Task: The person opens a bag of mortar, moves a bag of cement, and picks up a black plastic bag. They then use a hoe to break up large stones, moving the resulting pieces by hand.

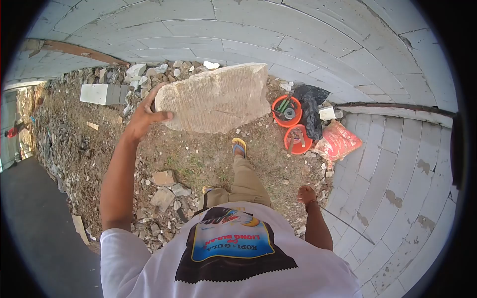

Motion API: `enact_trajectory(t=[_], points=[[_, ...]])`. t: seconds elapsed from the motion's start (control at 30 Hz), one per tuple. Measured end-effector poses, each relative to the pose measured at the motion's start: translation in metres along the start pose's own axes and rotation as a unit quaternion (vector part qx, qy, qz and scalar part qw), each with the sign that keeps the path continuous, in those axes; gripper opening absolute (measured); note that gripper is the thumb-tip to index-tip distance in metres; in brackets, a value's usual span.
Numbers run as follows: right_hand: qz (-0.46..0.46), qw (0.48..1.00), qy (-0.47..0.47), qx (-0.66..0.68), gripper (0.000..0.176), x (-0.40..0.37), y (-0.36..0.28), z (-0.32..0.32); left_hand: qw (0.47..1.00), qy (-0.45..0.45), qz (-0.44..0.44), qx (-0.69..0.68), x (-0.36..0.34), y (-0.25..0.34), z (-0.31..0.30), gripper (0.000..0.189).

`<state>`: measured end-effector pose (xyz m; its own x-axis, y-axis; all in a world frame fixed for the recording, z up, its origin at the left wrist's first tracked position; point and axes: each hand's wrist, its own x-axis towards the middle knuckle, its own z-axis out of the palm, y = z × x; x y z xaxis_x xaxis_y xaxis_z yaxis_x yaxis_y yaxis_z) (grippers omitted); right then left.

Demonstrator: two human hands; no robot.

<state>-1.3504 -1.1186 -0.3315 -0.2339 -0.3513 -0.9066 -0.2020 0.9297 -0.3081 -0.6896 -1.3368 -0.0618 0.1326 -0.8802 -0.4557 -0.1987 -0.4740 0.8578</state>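
The left hand is closed on the left end of the big stone, its thumb lying on the ribbed face. The stone is before the grey wall, to the left of two orange buckets. The right hand is low beside the body; I cannot tell whether its fingers are spread or pressed together.

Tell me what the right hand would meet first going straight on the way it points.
Probably the nearer orange bucket, though depth is unclear: the right hand may pass above it.
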Motion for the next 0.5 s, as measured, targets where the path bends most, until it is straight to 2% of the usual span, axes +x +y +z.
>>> enact_trajectory(t=[0.03, 0.1, 0.13, 0.2, 0.23, 0.3, 0.37, 0.43, 0.5], points=[[0.017, 1.000, 0.004, -0.010, 0.019, -0.011, 0.005, 0.003, 0.998, 0.020, 0.028, 0.043, 0.028, -0.019, 0.001, 0.088], [0.045, 0.999, -0.027, 0.007, 0.021, -0.007, 0.027, -0.001, 0.965, 0.153, 0.066, 0.205, 0.083, -0.067, 0.007, 0.079], [0.061, 0.998, -0.024, -0.018, 0.022, -0.011, 0.018, 0.004, 0.965, 0.156, 0.064, 0.201, 0.090, -0.082, 0.019, 0.079], [0.067, 0.996, -0.028, -0.061, 0.024, -0.004, 0.010, 0.005, 0.970, 0.241, 0.038, 0.015, 0.096, -0.099, 0.047, 0.057], [0.066, 0.995, -0.030, -0.066, 0.024, -0.003, -0.001, 0.007, 0.969, 0.246, 0.036, 0.013, 0.091, -0.107, 0.050, 0.057], [0.022, 0.999, -0.019, -0.045, 0.022, 0.002, -0.035, 0.014, 0.988, 0.115, -0.004, 0.099, 0.062, -0.131, 0.056, 0.034], [-0.009, 0.999, -0.019, -0.024, 0.021, 0.020, -0.066, 0.021, 0.976, 0.163, -0.007, 0.146, 0.032, -0.177, 0.056, 0.028], [-0.039, 0.996, -0.085, -0.001, 0.020, 0.054, -0.094, 0.022, 0.973, 0.129, -0.061, 0.179, -0.008, -0.225, 0.040, 0.028], [-0.105, 0.985, -0.132, 0.017, 0.020, 0.058, -0.131, 0.035, 0.974, 0.159, -0.128, 0.100, -0.052, -0.293, 0.032, 0.028]])
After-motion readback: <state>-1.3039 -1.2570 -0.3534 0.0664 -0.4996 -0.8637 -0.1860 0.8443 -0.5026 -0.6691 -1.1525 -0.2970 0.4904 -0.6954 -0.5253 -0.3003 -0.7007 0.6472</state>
